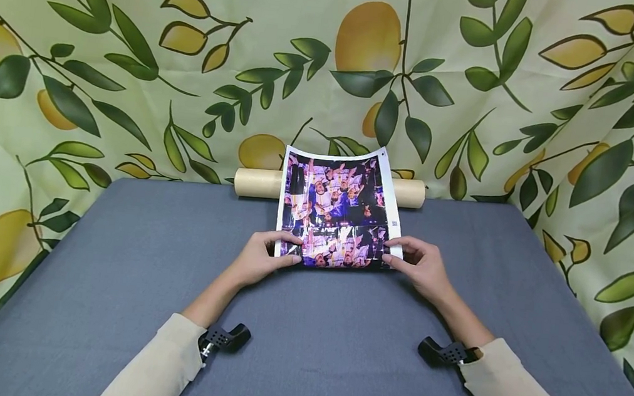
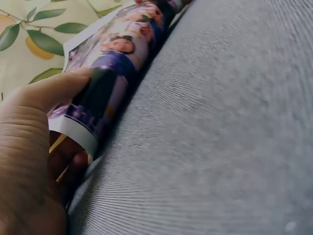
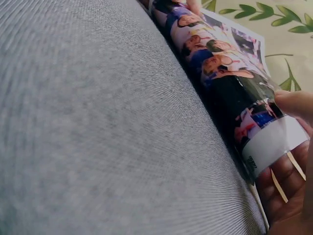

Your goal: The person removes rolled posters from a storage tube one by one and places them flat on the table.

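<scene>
A glossy poster [image 1: 340, 194] with photos of people and white side borders stands in front of a pale tube. Its near part curves round into a roll, and its far edge lifts up. My left hand [image 1: 261, 256] grips the left end of the curl, thumb on the printed face, as the left wrist view shows. At the opposite end my right hand [image 1: 421, 267] pinches the curl in the same way. In the right wrist view, other fingers lie at the open end of the rolled poster [image 3: 239, 93]. The inside of the roll is mostly hidden.
The pale tube [image 1: 257, 183] lies crosswise at the table's back edge, partly covered by the poster. A grey-blue cloth [image 1: 326, 350] covers the table. Behind and at both sides hangs a curtain [image 1: 301, 115] printed with leaves and yellow fruit. Each wrist wears a black camera mount [image 1: 225, 338].
</scene>
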Demonstrator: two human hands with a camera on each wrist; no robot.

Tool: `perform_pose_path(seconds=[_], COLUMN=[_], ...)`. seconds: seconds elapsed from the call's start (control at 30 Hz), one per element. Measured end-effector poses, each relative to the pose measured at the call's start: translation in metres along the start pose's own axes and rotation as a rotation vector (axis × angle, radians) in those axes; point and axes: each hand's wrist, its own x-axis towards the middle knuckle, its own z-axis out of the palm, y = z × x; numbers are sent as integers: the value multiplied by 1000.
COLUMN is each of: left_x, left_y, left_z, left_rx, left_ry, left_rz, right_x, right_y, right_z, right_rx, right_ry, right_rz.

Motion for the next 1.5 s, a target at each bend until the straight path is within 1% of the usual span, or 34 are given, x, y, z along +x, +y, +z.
perform_pose_path(seconds=[0.03, 0.13, 0.27, 0.37, 0.47, 0.57, 0.63, 0.77, 1.0, 1.1, 1.17, 1.27, 1.33, 1.43, 1.5], left_x=[0, 1, 2, 2, 2, 1, 1, 0, 1, 0, 0, 0, 1, 2, 3], left_y=[0, 0, 0, -1, -1, -1, -1, 0, -1, -1, -1, -1, -1, -2, -2], left_z=[0, -2, -4, -5, -6, -6, -6, -5, -5, -5, -5, -4, -4, -4, -4], left_rx=[2, -45, -96, -90, -61, -40, -16, -9, -20, -13, -8, 12, 21, 7, -18], left_ry=[-9, -32, -35, -38, -42, -61, -80, -105, -114, -122, -115, -81, -62, -38, -30], left_rz=[-10, -54, -90, -96, -94, -106, -109, -104, -81, -67, -57, -49, -52, -57, -55], right_x=[0, 0, 0, 1, 1, 1, 0, 1, 3, 3, 3, 2, 1, 2, 2], right_y=[0, 0, -2, -1, 0, 2, 2, 2, 1, 2, 3, 4, 4, 4, 4], right_z=[0, -2, -3, -3, -2, -2, -2, -2, -3, -3, -3, -2, -2, -3, -4], right_rx=[6, -3, -20, -23, -50, -67, -49, 11, 99, 107, 78, 22, 12, 41, 80], right_ry=[-10, -42, -84, -89, -77, -64, -53, -51, -101, -93, -57, 15, 48, 42, 0], right_rz=[-3, 2, 30, 30, -1, -23, -18, 19, 47, 64, 74, 84, 92, 109, 116])
